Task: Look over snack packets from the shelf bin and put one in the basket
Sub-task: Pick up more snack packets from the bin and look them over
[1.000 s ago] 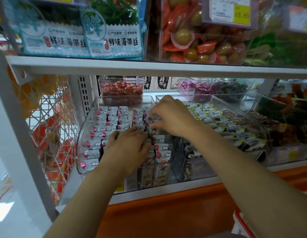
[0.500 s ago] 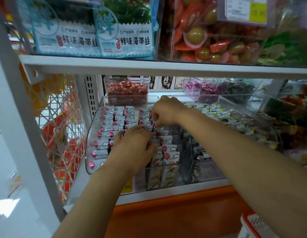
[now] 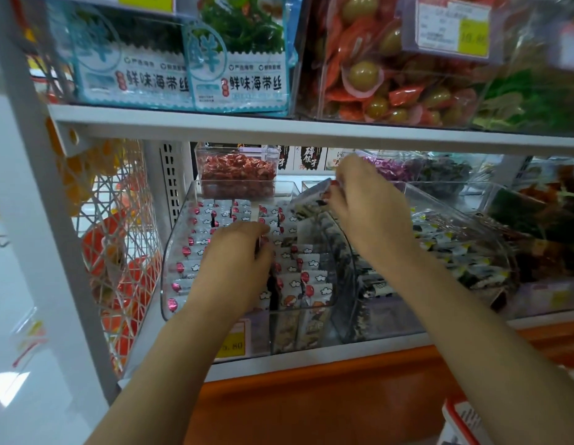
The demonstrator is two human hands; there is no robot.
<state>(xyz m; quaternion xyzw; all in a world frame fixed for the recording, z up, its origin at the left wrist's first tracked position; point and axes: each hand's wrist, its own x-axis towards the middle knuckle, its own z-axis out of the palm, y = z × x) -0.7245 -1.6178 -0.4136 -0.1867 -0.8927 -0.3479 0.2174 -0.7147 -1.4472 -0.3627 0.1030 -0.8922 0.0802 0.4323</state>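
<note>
Two hands at one clear shelf bin. Right hand — fingertips pinch a snack packet, tilted and lifted above the bin's 1 o'clock corner. Left hand — fingers bent down onto the rows of packets near the bin's centre; whether it grips one cannot be told.

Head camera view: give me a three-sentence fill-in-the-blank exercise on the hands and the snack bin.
The right hand holds a packet ____ the clear bin.
The left hand lies on packets ____ that bin.
The panel below the shelf is ____.
Missing: above; inside; orange.
</note>
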